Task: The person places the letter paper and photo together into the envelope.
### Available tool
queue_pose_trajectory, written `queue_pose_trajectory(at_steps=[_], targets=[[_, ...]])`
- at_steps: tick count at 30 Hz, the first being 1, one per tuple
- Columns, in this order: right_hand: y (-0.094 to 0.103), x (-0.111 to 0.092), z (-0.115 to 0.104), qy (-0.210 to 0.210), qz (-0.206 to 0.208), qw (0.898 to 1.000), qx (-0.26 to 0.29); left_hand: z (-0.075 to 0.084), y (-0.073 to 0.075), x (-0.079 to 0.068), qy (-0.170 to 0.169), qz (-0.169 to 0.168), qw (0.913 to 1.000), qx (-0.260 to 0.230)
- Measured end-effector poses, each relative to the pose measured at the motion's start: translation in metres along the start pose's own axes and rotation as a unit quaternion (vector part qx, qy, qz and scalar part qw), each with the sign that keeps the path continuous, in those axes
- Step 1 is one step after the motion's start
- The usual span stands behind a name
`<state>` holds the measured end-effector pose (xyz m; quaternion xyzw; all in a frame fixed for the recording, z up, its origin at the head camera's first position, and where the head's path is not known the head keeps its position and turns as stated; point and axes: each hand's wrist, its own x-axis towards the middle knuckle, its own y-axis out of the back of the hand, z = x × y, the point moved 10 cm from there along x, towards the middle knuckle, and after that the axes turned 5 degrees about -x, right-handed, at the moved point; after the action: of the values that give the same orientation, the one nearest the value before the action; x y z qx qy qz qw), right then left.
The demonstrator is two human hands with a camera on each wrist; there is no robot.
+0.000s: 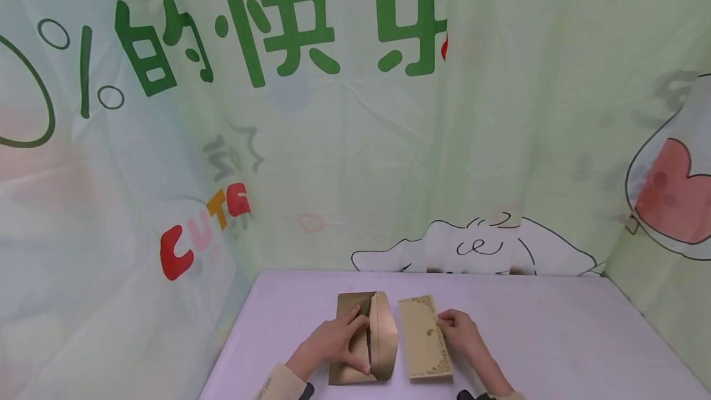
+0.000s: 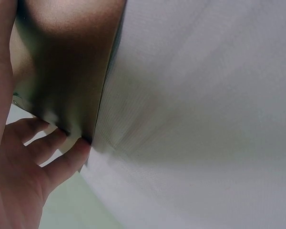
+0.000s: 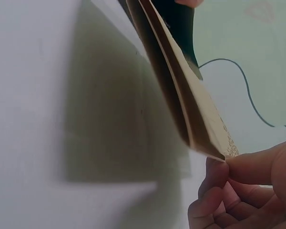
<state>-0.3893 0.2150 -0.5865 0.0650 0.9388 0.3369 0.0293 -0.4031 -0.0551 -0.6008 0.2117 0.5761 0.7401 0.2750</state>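
Note:
A gold envelope [image 1: 383,341] lies at the middle of the table with its flap folded out to the right. Across its mouth, my left hand [image 1: 336,339] holds it, thumb near the close end and fingers toward the far end; the mouth gapes. In the left wrist view, fingertips [image 2: 83,145] meet the envelope's edge. To the right, my right hand [image 1: 462,333] pinches the right edge of a cream folded card [image 1: 418,339] with brown corner ornaments. Seen from the right wrist, the card [image 3: 207,117] is tilted above the table, its layers slightly apart and its shadow below.
A pale tablecloth [image 1: 555,332] covers the table. Printed curtains [image 1: 344,159] hang behind it and along both sides, close to the table's edges.

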Motion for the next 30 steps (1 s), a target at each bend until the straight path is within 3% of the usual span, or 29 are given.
queue_pose_trajectory(at_steps=[12, 30], targets=[[-0.027, 0.007, -0.017, 0.011, -0.003, 1.0, 0.004, 0.004, 0.003, -0.001, -0.014, 0.013, 0.9998, 0.009], [-0.058, 0.011, -0.049, 0.054, -0.01, 0.999, -0.001, 0.0, 0.0, 0.001, 0.002, -0.003, 1.0, 0.004]])
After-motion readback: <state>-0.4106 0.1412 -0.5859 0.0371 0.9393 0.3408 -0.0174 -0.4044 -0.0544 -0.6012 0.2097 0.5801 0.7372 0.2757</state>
